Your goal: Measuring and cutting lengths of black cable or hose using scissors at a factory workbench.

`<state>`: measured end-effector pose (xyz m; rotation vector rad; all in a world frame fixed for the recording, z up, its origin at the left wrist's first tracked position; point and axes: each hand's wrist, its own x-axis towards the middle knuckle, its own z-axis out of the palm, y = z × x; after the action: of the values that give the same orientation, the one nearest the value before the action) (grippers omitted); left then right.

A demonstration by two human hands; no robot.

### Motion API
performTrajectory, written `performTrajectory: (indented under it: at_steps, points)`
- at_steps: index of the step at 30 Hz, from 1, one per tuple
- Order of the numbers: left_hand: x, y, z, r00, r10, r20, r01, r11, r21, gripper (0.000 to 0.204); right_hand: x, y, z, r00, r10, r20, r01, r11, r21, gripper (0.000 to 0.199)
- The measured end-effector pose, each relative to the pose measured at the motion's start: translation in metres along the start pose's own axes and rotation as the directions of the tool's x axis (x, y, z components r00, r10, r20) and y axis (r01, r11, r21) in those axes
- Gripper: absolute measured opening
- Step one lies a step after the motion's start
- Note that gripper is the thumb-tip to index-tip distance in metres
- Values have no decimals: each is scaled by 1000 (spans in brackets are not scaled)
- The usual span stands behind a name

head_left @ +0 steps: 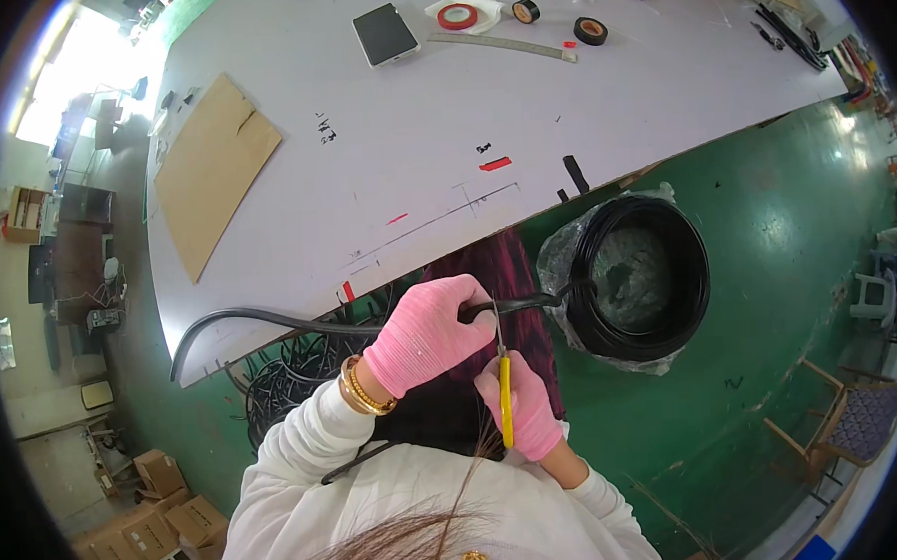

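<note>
My left hand (426, 333), in a pink glove, grips a thick black cable (260, 318) that runs along the near edge of the white table (412, 131) and leads right into a big coil of black cable (641, 277) sitting in clear plastic wrap on the green floor. My right hand (522, 405), also in a pink glove, holds a yellow-handled cutter (505, 398) upright, its blades at the cable just right of my left hand.
On the table lie a cardboard sheet (211, 165), a phone (386, 32), a steel ruler (503, 45), red (457, 16) and black tape rolls (590, 31). Cut black cable pieces (283, 377) pile under the table. Wooden chairs (835, 418) stand at right, cardboard boxes (153, 513) at lower left.
</note>
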<state>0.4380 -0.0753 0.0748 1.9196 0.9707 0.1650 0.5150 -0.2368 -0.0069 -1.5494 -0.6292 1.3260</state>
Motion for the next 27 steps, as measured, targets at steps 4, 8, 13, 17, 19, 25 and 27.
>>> performTrajectory:
  at_steps: [4, 8, 13, 17, 19, 25, 27]
  points:
    - [0, -1, 7, 997, 45, -65, -43, 999, 20, 10, 3, 8, 1, 994, 106, 25, -108, 987, 123, 32]
    - [-5, -1, 8, 987, 88, -133, -88, 996, 3, 9, -1, -5, 3, 999, 33, -16, -33, 999, 20, 30]
    - [-4, -4, 12, 985, 110, -137, -110, 994, 7, 12, 3, 2, 3, 993, 122, 6, -122, 989, 79, 32]
    - [-5, -4, 12, 985, 111, -135, -110, 994, 17, 17, 3, 0, 4, 997, 76, -22, -74, 996, 59, 32]
    - [-6, -2, 12, 987, 90, -133, -90, 996, 9, 18, 3, -3, 5, 993, 113, -40, -112, 993, 41, 32]
    - [-6, -1, 12, 990, 71, -124, -74, 997, -14, 19, 4, -11, 6, 989, 139, -56, -139, 990, 7, 36]
    - [-6, -2, 12, 989, 74, -125, -78, 997, -25, 20, 3, -7, 9, 992, 82, -92, -81, 997, 19, 37]
